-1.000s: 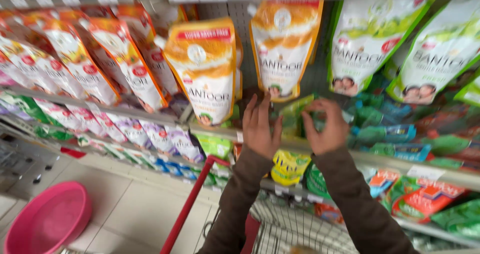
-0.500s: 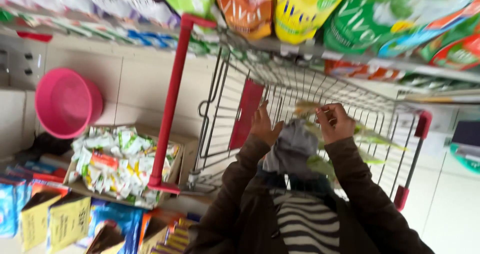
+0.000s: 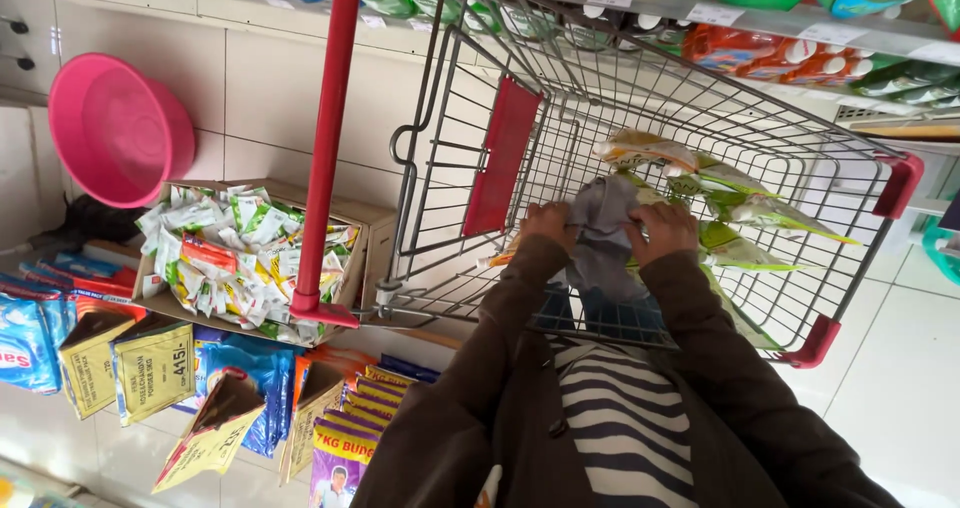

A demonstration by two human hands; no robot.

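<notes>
Lowering green pouches (image 3: 740,203) into the cart (image 3: 850,228), left hand (image 3: 548,223) and right hand (image 3: 662,230) both pinching a grey cloth (image 3: 600,233) between them (pouches just beyond the right hand), next probably needing fingers loosened.

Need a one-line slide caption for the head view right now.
Both hands, left hand and right hand, grip a grey cloth over green refill pouches in a red-trimmed wire cart.

Bright, even light; edges distorted
</notes>
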